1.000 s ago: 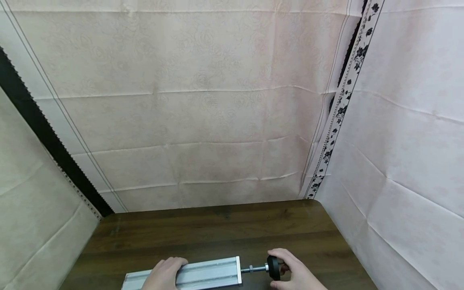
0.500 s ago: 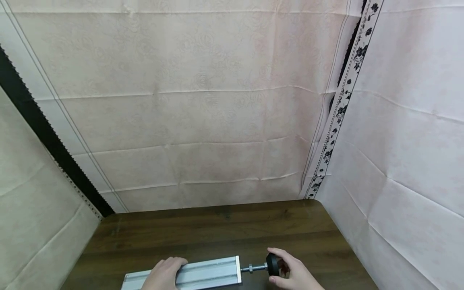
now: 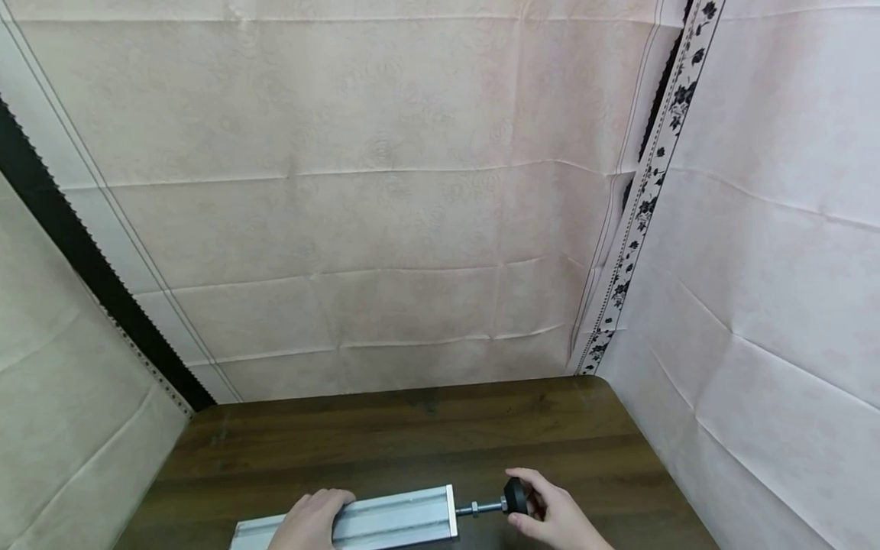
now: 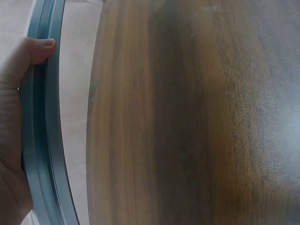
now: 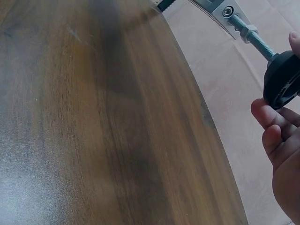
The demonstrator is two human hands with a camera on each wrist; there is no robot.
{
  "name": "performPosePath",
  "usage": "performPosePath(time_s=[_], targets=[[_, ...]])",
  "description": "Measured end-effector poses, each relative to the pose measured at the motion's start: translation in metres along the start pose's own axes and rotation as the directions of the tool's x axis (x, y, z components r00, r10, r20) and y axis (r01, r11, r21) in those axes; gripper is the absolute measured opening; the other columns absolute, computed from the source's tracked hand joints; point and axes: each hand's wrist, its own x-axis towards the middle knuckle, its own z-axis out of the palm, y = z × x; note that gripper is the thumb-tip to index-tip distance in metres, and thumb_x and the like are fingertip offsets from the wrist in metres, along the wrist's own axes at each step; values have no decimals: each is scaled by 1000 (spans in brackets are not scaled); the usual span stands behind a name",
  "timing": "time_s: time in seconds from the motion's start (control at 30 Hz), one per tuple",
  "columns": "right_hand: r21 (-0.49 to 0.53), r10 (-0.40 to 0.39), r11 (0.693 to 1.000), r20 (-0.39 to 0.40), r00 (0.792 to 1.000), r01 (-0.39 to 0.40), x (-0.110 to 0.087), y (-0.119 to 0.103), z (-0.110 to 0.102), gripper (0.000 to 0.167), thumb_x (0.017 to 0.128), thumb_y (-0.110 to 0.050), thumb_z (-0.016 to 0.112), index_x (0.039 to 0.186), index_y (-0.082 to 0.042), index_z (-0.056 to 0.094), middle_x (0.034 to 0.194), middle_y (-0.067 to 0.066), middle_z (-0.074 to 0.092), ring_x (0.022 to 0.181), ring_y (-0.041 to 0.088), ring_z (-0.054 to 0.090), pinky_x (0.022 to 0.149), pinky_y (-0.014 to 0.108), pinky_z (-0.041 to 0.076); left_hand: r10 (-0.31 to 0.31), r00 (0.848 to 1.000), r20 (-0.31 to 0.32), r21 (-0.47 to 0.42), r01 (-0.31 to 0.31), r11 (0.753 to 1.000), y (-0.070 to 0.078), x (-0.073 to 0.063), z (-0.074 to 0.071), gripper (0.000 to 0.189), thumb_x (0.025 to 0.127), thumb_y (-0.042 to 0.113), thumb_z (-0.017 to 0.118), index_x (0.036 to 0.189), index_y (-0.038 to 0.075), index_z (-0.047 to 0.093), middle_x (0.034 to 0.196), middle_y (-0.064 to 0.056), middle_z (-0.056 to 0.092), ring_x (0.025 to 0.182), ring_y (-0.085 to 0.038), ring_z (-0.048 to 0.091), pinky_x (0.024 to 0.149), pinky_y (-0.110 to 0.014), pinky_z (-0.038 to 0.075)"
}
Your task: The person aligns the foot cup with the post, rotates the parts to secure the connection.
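Observation:
A silver aluminium profile [image 3: 406,513] lies across the bottom of the head view. My left hand [image 3: 311,521] grips it, and in the left wrist view the thumb lies over the grooved side of the profile [image 4: 41,122]. From its end plate [image 5: 227,13] sticks a threaded rod [image 3: 490,507] carrying a nut [image 5: 248,33]. The black levelling foot [image 3: 515,495] sits at the rod's outer end. My right hand [image 3: 560,519] holds this foot by its rim, between fingers and thumb. In the right wrist view the foot [image 5: 280,77] is partly cut off by the frame edge.
Below the profile is a brown wooden table [image 3: 385,435] with a rounded far corner. Pale creased cloths [image 3: 412,229] hang behind it and on both sides. A dark strip [image 3: 103,260] runs along the left seam, a floral band [image 3: 646,206] along the right.
My right thumb has moved up around the black foot, and the fingers have shifted slightly on its rim. The foot has moved a little to the left. The left hand and profile hold nearly still.

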Motion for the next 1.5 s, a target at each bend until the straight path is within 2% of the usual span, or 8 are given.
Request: performPosePath(time_s=[0.1, 0.27, 0.47, 0.73, 1.0, 1.2, 1.33, 1.5], targets=[[1, 17, 1000, 2, 1000, -17, 0, 1, 0, 45, 86, -17, 68, 127, -20, 49, 75, -13, 50, 65, -1, 47, 52, 22, 43, 4, 1000, 0, 3, -4, 1000, 1, 1, 0, 81, 61, 72, 69, 112, 11, 59, 103, 5, 59, 92, -15, 52, 78, -42, 41], [52, 95, 994, 32, 995, -97, 2, -1, -3, 38, 89, -18, 64, 125, -16, 51, 71, -13, 54, 64, 0, 50, 53, 23, 44, 8, 1000, -14, 3, -8, 1000, 4, 2, -2, 84, 59, 74, 69, 114, 10, 59, 103, 6, 59, 92, -13, 52, 78, -42, 42], [97, 120, 987, 77, 990, -127, 2, -4, -7, 35, 91, -15, 61, 124, -10, 50, 73, -11, 56, 64, 2, 52, 54, 24, 45, -13, 999, 45, -34, 15, 999, 6, 4, -3, 81, 62, 72, 69, 114, 11, 59, 104, 5, 59, 93, -16, 52, 79, -44, 41], [181, 146, 969, 126, 981, -168, 2, -5, -8, 32, 94, -11, 57, 124, -3, 48, 81, -6, 59, 66, 5, 57, 55, 28, 50, 8, 1000, -4, -4, -8, 1000, 7, 1, -1, 81, 61, 73, 69, 112, 11, 60, 103, 5, 59, 92, -14, 52, 77, -41, 41], [178, 81, 978, 143, 986, -106, 1, -2, -14, 46, 91, -10, 60, 134, -10, 41, 97, -2, 62, 75, 7, 59, 62, 27, 50, 6, 1000, 11, -28, -5, 1000, 5, -1, -3, 79, 62, 71, 69, 113, 11, 59, 104, 5, 59, 93, -15, 52, 77, -42, 41], [133, -55, 990, 119, 991, 39, -3, 5, -17, 68, 82, -9, 69, 140, -12, 35, 116, 0, 56, 91, 9, 54, 66, 26, 47, -5, 1000, 8, -35, 6, 999, 5, -1, -5, 80, 62, 71, 70, 114, 11, 59, 105, 5, 59, 93, -15, 52, 78, -42, 41], [96, -48, 995, 120, 992, 37, -5, 5, -16, 75, 80, -11, 74, 142, -14, 33, 129, 3, 45, 99, 7, 50, 69, 28, 47, -1, 1000, 1, -36, 1, 999, 5, -1, -4, 80, 62, 70, 71, 113, 10, 60, 104, 5, 59, 93, -15, 52, 77, -43, 42], [63, -69, 996, 94, 993, 64, -6, 3, -13, 74, 78, -15, 77, 140, -14, 36, 127, 8, 46, 96, 7, 51, 68, 28, 49, 6, 1000, 0, -31, -6, 1000, 4, -1, 0, 78, 62, 70, 71, 112, 11, 60, 103, 5, 59, 94, -15, 52, 77, -43, 41]])
